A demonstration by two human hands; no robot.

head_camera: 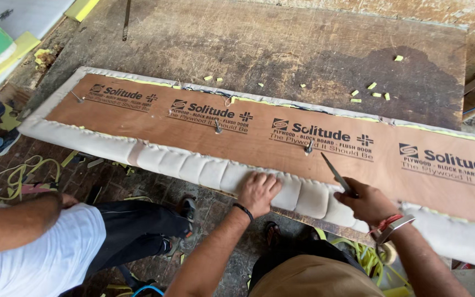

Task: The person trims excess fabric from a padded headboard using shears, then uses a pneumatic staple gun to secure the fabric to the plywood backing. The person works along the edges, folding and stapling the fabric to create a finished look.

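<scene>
hands at the padded edge of a long plywood panel

seen from above, a long plywood panel (281, 140) lies flat on a worn wooden worktable (281, 44), its long axis running left to right across and just beyond both hands. cream upholstery fabric (193, 165) is wrapped over its near edge in puffy folds. the left hand (258, 192) presses flat, fingers together, on that padded edge. the right hand (368, 202), just beside it to the right, is closed around a thin metal blade (333, 171) whose tip points up and leftward onto the bare plywood, toward a small metal fitting (308, 146) just beyond both hands. the right hand is the nearer to it. yellow foam scraps (370, 93) dot the table farther off. to the left, another person's arm (17, 223) reaches in over a brick floor (138, 184).
</scene>
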